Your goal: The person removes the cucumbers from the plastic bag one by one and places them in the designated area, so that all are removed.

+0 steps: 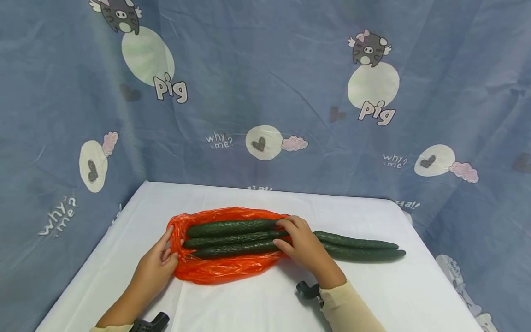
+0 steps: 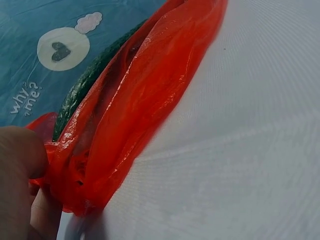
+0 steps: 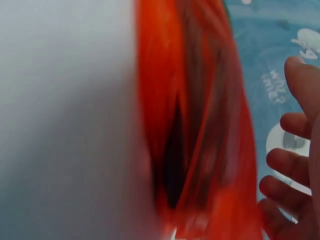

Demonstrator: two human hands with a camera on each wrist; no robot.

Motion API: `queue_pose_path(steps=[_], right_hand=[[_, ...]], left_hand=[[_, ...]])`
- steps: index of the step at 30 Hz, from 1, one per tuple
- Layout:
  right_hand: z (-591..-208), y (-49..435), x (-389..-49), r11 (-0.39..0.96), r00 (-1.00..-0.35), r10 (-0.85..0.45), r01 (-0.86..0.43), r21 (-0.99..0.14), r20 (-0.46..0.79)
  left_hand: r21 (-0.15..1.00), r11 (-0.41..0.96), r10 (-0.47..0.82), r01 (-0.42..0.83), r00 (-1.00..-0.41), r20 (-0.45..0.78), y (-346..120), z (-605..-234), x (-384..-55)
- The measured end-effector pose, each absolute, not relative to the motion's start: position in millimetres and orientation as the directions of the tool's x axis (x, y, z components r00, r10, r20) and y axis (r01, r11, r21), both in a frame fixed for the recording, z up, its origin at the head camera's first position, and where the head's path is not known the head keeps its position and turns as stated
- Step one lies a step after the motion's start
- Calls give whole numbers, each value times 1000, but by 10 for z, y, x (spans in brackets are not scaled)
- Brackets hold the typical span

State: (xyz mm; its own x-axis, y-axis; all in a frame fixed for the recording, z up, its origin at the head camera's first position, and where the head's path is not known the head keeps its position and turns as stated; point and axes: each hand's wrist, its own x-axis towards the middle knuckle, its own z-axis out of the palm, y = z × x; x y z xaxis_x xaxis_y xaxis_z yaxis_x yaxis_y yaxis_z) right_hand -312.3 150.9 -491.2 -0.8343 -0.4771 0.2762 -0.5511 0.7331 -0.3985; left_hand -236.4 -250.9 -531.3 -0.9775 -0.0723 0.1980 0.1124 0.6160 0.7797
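Note:
A red plastic bag (image 1: 226, 272) lies spread on the white table, with three dark green cucumbers (image 1: 232, 227) side by side in its opening. At the bag's left end my left hand (image 1: 156, 263) pinches the plastic between thumb and fingers. The left wrist view shows the gathered red film (image 2: 145, 95) at the thumb and one cucumber (image 2: 85, 85) behind it. Over the right ends of the cucumbers is my right hand (image 1: 304, 244), its fingers spread and loosely bent. In the right wrist view those fingers (image 3: 290, 162) stand apart from the blurred bag (image 3: 200, 100).
Two more cucumbers (image 1: 361, 249) lie together on the table, just right of my right hand. The white tablecloth (image 1: 232, 309) covers the table. Behind it hangs a blue printed curtain (image 1: 232, 69), which also runs along both sides.

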Motion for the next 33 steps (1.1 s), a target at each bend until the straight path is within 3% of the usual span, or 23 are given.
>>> queue_pose_path(steps=[33], right_hand=[[-4957,897,-3387,764,-852,-491,-522,-380,182]], left_hand=[[779,614,-59,129,-976,209,-2508,-5337,-2371]])
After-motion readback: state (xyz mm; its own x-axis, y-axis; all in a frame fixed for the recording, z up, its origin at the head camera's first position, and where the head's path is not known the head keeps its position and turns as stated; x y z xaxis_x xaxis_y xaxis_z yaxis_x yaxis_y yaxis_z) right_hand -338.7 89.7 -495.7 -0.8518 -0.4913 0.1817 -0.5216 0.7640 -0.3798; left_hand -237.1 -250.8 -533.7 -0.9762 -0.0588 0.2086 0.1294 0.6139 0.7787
